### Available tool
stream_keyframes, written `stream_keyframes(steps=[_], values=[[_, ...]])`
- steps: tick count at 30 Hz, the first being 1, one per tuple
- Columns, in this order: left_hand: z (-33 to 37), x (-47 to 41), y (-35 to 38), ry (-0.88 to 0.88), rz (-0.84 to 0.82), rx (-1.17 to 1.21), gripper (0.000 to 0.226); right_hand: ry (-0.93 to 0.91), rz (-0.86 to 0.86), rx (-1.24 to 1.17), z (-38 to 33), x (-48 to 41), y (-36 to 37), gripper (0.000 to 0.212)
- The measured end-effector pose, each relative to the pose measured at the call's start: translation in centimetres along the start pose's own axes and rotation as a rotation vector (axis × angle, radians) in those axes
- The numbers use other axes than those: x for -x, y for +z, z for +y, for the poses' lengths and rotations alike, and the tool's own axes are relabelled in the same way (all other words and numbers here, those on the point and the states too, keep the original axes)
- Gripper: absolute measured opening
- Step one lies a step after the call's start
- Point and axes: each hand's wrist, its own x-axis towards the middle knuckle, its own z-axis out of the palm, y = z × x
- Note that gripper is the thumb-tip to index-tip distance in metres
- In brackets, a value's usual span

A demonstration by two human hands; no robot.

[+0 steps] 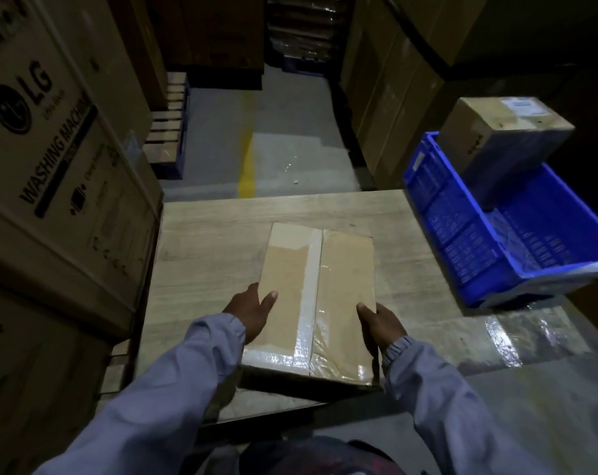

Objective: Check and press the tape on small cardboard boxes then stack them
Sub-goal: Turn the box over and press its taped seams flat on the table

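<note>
A small cardboard box (342,269) lies lengthwise on the wooden table (205,241), with shiny clear tape running down its middle seam and across its near end. My left hand (249,310) grips the box's left side near the front, thumb on top. My right hand (380,323) grips the right side opposite, thumb on the top edge. Another taped cardboard box (503,138) sits tilted at the far end of a blue plastic crate (462,241) to the right.
Large washing-machine cartons (58,166) stand stacked close on the left. More tall cartons (386,97) line the right of an aisle with a yellow floor line (247,166). Wooden pallets (167,128) lie at the aisle's left.
</note>
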Motion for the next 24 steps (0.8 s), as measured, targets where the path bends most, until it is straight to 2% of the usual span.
stream_keyframes(steps=[6,9,12,15,17,24], values=[[1.7,3.2,0.5,-0.009,0.087,0.083,0.055,-0.060,-0.061,-0.032,1.9,0.4,-1.9,0.022],[4.2,5.6,0.9,0.019,0.152,0.142,0.055,-0.109,-0.070,-0.078,2.8,1.5,-4.0,0.028],[7.9,7.9,1.2,0.073,0.178,0.190,0.051,-0.172,-0.027,-0.159,3.6,2.8,-7.1,0.044],[11.6,9.4,1.8,0.142,0.164,0.151,0.053,-0.243,0.037,-0.192,4.0,4.5,-11.2,0.034],[13.9,10.2,2.4,0.198,0.156,0.140,0.057,-0.287,0.069,-0.196,4.2,5.5,-14.3,0.035],[22.2,13.4,3.6,0.421,0.181,0.151,0.060,-0.390,0.057,-0.245,4.6,8.3,-24.2,0.054]])
